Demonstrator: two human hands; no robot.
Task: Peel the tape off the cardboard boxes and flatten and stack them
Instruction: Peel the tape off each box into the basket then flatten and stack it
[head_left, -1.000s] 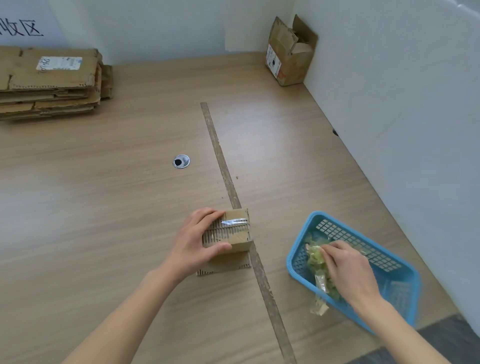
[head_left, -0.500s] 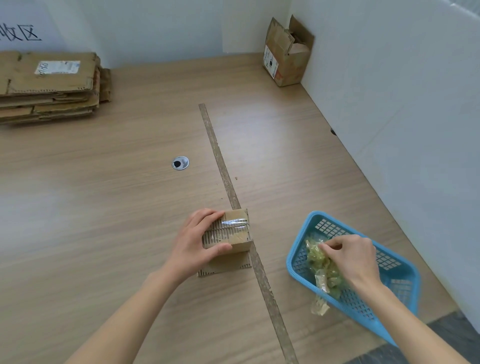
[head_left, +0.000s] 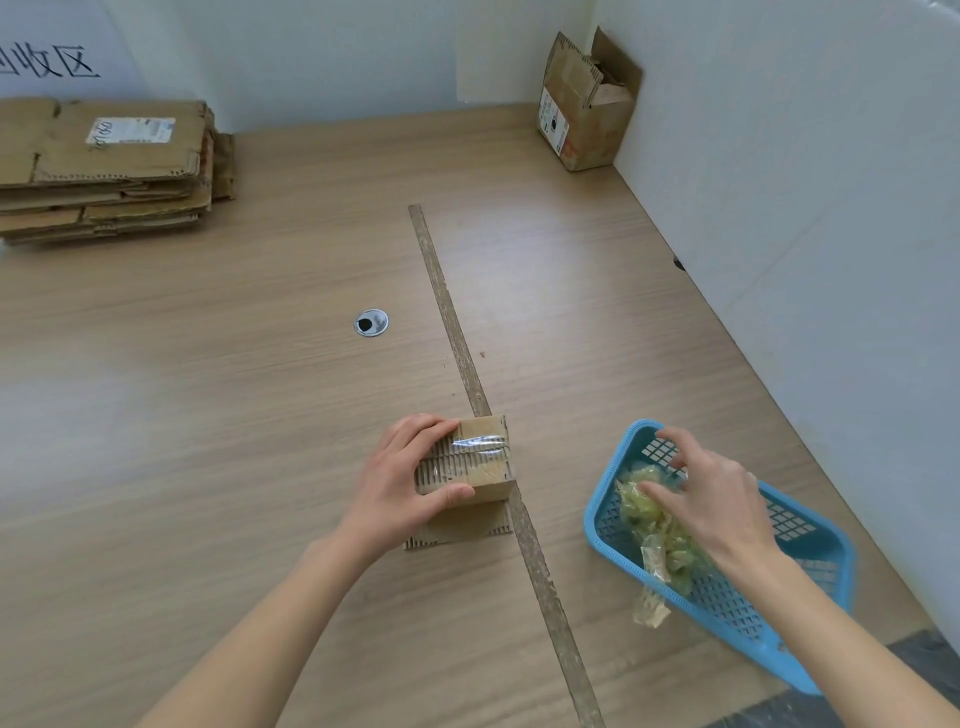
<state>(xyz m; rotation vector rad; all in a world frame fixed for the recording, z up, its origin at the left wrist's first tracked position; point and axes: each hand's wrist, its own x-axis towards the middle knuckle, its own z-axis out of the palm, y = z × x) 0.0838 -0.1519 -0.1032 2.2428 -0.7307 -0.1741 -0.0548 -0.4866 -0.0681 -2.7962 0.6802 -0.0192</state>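
Note:
A small cardboard box (head_left: 480, 462) stands on the wooden table near its middle seam, with clear tape across its top and one flap lying flat toward me. My left hand (head_left: 400, 480) grips the box from the left, fingers over the top and thumb on the near side. My right hand (head_left: 711, 493) hovers with spread fingers over a blue plastic basket (head_left: 727, 597), just above a wad of crumpled yellowish tape (head_left: 652, 525) lying in it. A strip of that tape hangs over the basket's near rim.
A stack of flattened cardboard boxes (head_left: 104, 166) lies at the far left. An opened upright cardboard box (head_left: 587, 109) stands in the far right corner by the white partition. A round cable grommet (head_left: 371, 322) sits in the tabletop. The table's edge runs at the lower right.
My right hand pinched the tape wad in the basket, then lifted and spread its fingers, leaving the tape in the basket. My left hand and the box stayed put.

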